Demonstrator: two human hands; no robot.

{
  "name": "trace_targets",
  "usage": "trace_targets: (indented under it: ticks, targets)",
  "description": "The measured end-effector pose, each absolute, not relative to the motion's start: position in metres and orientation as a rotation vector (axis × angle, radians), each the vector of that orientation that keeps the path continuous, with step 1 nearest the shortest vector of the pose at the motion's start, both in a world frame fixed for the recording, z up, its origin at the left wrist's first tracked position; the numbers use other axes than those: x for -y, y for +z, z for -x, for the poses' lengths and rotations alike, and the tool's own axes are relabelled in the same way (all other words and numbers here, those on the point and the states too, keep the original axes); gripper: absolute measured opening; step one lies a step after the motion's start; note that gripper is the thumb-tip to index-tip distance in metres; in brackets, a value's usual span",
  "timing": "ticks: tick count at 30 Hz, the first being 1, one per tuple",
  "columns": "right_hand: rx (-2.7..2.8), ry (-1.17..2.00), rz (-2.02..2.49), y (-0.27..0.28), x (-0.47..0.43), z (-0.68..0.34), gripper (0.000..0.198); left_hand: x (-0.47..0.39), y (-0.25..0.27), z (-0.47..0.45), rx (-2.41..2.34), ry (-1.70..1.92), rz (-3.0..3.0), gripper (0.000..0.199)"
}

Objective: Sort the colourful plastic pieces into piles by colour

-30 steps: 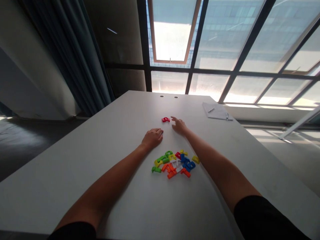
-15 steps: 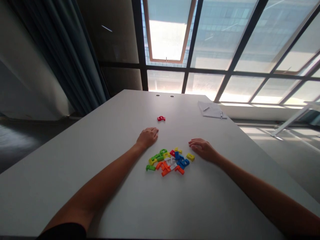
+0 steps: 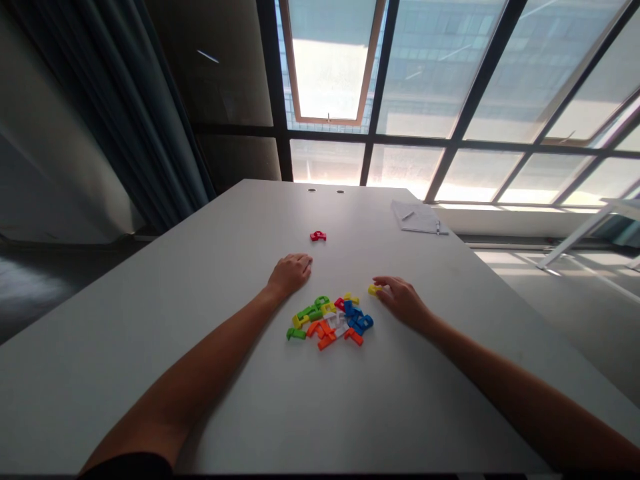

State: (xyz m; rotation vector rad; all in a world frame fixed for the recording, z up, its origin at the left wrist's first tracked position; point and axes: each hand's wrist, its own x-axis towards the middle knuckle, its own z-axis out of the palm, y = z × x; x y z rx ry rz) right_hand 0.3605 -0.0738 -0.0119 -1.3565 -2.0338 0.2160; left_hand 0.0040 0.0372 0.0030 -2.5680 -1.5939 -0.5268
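My right hand [image 3: 400, 298] is closed with its fingertips around a yellow plastic piece [image 3: 373, 290], just beyond the right side of a loose pile. That pile holds several small plastic pieces: green ones [image 3: 296, 334] at left, orange ones [image 3: 327, 341] at the near side, white ones [image 3: 338, 323] in the middle, blue ones [image 3: 367, 323] at right. Flat on the table rests my left hand [image 3: 291, 273], palm down, fingers stretched out and holding nothing visible. Past its fingertips lies a separate red plastic piece [image 3: 318, 236].
The white table [image 3: 210, 280] narrows away toward tall windows. Papers [image 3: 420, 217] with pens lie near its far right edge. A dark curtain [image 3: 115, 100] hangs at left, and a white-legged table [image 3: 580, 233] stands to the right.
My right hand has taken hold of the yellow piece that lay at the pile's right edge and shifted it away from me. My left hand keeps its place; the view has turned slightly.
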Motion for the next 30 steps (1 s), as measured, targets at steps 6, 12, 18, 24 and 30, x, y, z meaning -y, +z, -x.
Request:
trace_targets:
  ticks: [6, 12, 18, 24, 30]
  targets:
    - [1.978, 0.047, 1.279, -0.010, 0.073, -0.362, 0.026, -0.040, 0.001, -0.002, 1.587, -0.556, 2.569, 0.035]
    - [2.266, -0.148, 1.205, -0.011, 0.074, -0.364, 0.023, -0.040, 0.000, -0.003, 1.602, -0.521, 2.569, 0.035]
    - [2.344, -0.233, 1.490, -0.002, 0.025, -0.348, 0.035, -0.039, 0.001, -0.005, 1.617, -0.519, 2.564, 0.035]
    - [2.368, -0.199, 1.730, 0.017, -0.045, -0.314, 0.042, -0.040, 0.001, -0.004, 1.629, -0.493, 2.576, 0.036]
    - [2.275, -0.212, 1.653, 0.012, -0.065, -0.282, 0.047, -0.040, 0.000, -0.004, 1.617, -0.521, 2.583, 0.035]
